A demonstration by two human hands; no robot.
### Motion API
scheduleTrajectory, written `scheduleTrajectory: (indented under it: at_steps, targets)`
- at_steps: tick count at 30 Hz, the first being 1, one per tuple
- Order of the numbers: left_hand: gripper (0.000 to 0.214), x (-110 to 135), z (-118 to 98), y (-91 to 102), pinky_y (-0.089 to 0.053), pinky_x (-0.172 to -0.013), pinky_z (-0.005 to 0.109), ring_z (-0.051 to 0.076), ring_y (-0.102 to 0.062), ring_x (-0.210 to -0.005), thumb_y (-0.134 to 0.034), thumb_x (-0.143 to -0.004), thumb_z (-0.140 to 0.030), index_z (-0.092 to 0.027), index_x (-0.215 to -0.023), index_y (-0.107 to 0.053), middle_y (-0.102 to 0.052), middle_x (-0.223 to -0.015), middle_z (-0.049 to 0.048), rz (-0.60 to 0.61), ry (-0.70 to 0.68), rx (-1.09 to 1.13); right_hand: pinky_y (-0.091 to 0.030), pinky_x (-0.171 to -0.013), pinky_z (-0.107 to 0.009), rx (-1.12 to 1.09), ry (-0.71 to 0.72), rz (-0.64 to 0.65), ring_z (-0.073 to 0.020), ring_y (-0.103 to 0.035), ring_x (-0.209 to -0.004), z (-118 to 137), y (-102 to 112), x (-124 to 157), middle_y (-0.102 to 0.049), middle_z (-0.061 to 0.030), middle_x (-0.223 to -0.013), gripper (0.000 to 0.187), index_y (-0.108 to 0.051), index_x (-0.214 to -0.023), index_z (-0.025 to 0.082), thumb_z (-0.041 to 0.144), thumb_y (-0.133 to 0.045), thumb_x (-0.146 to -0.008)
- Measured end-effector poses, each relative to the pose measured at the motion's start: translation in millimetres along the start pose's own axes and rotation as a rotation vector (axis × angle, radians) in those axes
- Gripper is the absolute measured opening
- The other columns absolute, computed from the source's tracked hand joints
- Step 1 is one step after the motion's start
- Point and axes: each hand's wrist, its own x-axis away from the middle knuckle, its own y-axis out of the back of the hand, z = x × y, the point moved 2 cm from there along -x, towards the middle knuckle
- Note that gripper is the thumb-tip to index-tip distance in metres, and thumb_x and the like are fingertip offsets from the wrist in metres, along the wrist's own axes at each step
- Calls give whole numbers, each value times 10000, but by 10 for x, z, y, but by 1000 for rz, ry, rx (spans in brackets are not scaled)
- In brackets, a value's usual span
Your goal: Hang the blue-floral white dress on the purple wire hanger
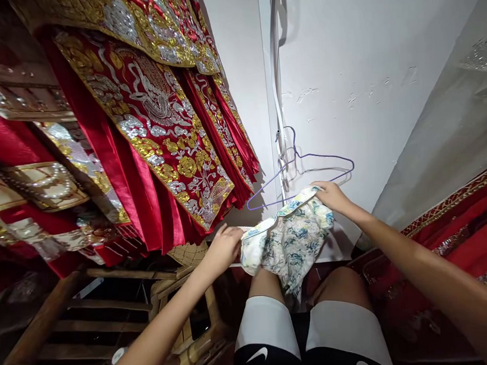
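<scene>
Currently two hands on one floral garment: left hand closed on one end of its upper edge, right hand pinching the other; cloth hangs between them, near two legs; one purple hanger just beyond, before a white wall

the head view looks forward and down, from nearby.

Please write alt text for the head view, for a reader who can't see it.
A person's left hand and right hand hold a floral cloth spread between them by its upper edge. Beyond it, a purple hanger shows against a white wall; a red costume embroidered in gold and silver hangs at left.
</scene>
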Motion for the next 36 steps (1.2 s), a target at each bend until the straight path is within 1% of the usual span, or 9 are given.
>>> scheduleTrajectory:
  at_steps: [4, 7, 10, 14, 20, 26, 30, 32, 36]
  targets:
    - [399, -163, 103, 67, -344, -1208, 557, 329, -393, -1486, -427, -804, -4, -173, -1018, -717, -567, -1500, 114, -137, -2, 12, -493, -689, -286, 30, -7, 44, -244, -696, -835, 133, 280, 334, -776, -51, -870, 322, -787, -904, 167, 207, -520, -729]
    - [444, -325, 56, 218, -421, -1166, 501, 314, -485, -1430, -407, -844, -33, -193, -1118, -717, -497, -1562, 102, -202, 61, 65, -506, -748, -293, 26, 16, 27, -249, -705, -885, 257, 335, 524, -779, -47, -882, 324, -786, -898, 176, 188, -513, -724]
    - [474, -526, -50, 429, -482, -1104, 451, 289, -604, -1314, -380, -921, -112, -204, -1301, -647, -600, -1465, 118, -299, 111, 193, -500, -727, -287, 23, 15, 28, -244, -701, -874, 341, 309, 629, -781, -33, -897, 330, -790, -930, 191, 190, -516, -745]
    - [434, -857, -246, 638, -515, -1044, 408, 271, -676, -1187, -385, -951, -183, -186, -1285, -661, -723, -1282, 92, -444, 32, 410, -505, -729, -278, -17, -8, 61, -235, -696, -878, 432, 140, 697, -781, -19, -899, 348, -802, -977, 201, 186, -534, -755]
    - [384, -1208, -342, 615, -519, -978, 379, 250, -695, -1036, -424, -883, -144, -197, -1110, -728, -766, -1093, 57, -596, -48, 494, -532, -931, -318, -108, -18, 123, -257, -676, -1107, 540, -92, 762, -764, -46, -1170, 497, -777, -1188, 224, 170, -555, -747]
    - [373, -1192, -203, 659, -491, -939, 430, 299, -635, -1019, -396, -886, -180, -159, -1088, -710, -740, -1072, 126, -629, -63, 281, -527, -662, -295, -2, -38, -403, -179, -608, -661, 515, 511, 749, -705, 7, -751, 826, -474, -1541, 207, 187, -606, -726]
    - [316, -1131, -153, 822, -485, -818, 349, 247, -638, -860, -421, -860, -190, -187, -984, -711, -720, -893, 74, -649, -42, 322, -486, -573, -281, -109, -217, -181, -199, -630, -648, 537, 941, 640, -709, -38, -693, 436, -794, -1052, 149, 365, -760, -675]
    - [272, -1149, -69, 887, -451, -666, 299, 198, -592, -672, -466, -852, -226, -201, -1000, -694, -651, -718, 20, -639, 60, 474, -488, -559, -283, -214, -276, -29, -205, -647, -629, 576, 1066, 595, -722, -53, -697, 348, -788, -831, 155, 437, -814, -629]
    - [212, -1305, 87, 926, -338, -500, 240, 137, -466, -507, -642, -720, -233, -209, -927, -598, -526, -606, -47, -507, 255, 825, -555, -673, -341, -290, -218, -9, -250, -711, -737, 614, 1004, 562, -749, -108, -774, 431, -770, -831, 152, 576, -699, -807]
